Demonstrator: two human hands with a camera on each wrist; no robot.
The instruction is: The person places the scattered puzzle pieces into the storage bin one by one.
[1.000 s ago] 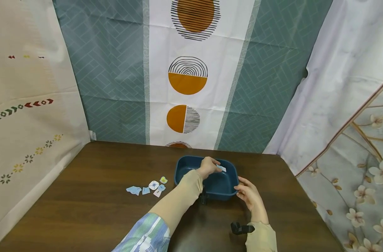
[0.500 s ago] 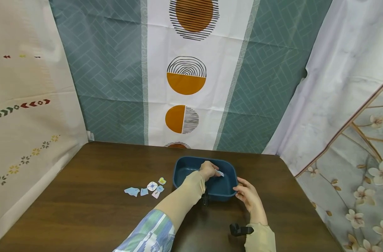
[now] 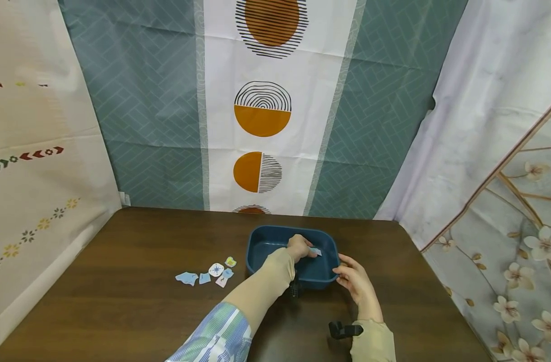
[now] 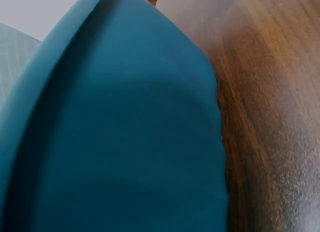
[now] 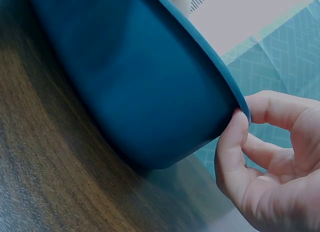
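In the head view my left hand (image 3: pixel 298 246) reaches into a dark blue plastic basin (image 3: pixel 321 273). Its fingers pinch a small pale blue and white paper cutout (image 3: pixel 316 251) above or at the basin floor; which one I cannot tell. My right hand (image 3: pixel 356 282) pinches the basin's right rim between thumb and fingers. The right wrist view shows that grip closely, with the thumb outside the basin wall (image 5: pixel 150 91). The left wrist view is mostly filled by the basin's outer side (image 4: pixel 130 117), and the left hand is hidden there.
Left of the basin, several paper cutouts lie on the brown wooden table (image 3: pixel 135 301): a blue piece (image 3: pixel 186 278), a small blue square (image 3: pixel 205 278), a round compass piece (image 3: pixel 216 270) and a yellow-green piece (image 3: pixel 230 262). Patterned cloths hang behind and at both sides.
My left hand has lowered a little into the basin, carrying the paper cutout down with it. The right hand keeps its hold on the rim. The head view has shifted slightly.
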